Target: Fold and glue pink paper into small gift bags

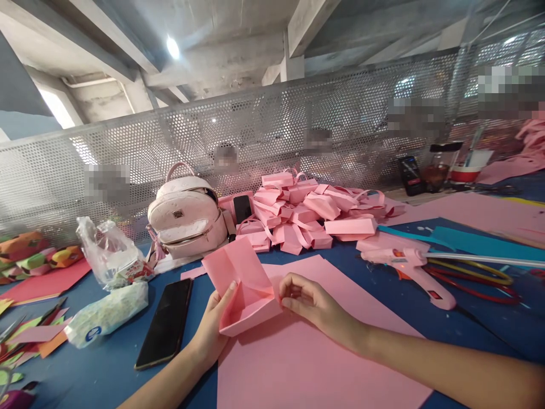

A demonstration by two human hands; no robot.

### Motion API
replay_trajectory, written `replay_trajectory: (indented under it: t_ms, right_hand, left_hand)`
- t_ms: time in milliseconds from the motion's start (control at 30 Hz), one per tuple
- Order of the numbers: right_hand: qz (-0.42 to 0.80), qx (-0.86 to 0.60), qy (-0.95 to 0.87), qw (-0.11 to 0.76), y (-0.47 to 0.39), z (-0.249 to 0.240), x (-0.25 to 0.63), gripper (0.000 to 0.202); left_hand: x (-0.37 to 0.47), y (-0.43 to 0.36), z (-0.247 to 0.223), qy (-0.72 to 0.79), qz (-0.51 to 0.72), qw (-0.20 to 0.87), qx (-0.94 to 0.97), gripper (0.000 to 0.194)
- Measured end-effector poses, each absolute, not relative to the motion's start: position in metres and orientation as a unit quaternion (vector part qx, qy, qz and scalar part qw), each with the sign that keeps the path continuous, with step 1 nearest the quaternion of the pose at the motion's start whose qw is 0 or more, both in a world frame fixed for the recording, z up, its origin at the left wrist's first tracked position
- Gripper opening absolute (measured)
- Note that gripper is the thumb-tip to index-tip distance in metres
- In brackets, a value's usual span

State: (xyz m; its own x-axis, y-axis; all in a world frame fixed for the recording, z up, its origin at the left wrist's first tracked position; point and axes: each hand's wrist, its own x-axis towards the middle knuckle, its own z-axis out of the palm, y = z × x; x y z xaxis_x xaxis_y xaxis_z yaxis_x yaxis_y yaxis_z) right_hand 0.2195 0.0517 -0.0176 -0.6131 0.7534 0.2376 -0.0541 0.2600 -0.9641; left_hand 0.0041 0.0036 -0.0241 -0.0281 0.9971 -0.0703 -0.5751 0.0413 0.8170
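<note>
A folded pink paper box (251, 307) with one tall upright flap is held up over a large pink paper sheet (323, 363). My left hand (216, 324) grips the box's left side, the thumb pressed inside against the flap. At the right corner of the box, my right hand (309, 301) has its fingers curled and pinched together on the paper edge. To the right lies a pink glue gun (409, 267) with a white stick coming out of its back. Beyond the sheet is a heap of finished-looking pink paper boxes (298, 210) with paper strip handles.
A black phone (166, 321) and a tissue pack (108, 312) lie left on the blue table (114, 375). Behind them stand a plastic bag (110, 250) and a pale pink backpack (185, 216). Coloured scraps (40, 334) are far left; blue paper (489, 244) is right, before a perforated metal screen (264, 125).
</note>
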Motion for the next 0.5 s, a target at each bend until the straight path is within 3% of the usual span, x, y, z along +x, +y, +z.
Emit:
replay_trajectory:
  t_ms: [267, 500]
  right_hand:
    - [0.591, -0.248, -0.700, 0.315, 0.0476, -0.0151, 0.2197, 0.027]
    - [0.551, -0.266, -0.718, 0.332, 0.0500, -0.0169, 0.2184, 0.029]
  left_hand:
    - [0.0010, 0.0047, -0.0307, 0.365, 0.600, 0.631, 0.331, 0.033]
    - [0.0005, 0.0039, -0.0331, 0.368, 0.599, 0.625, 0.339, 0.028]
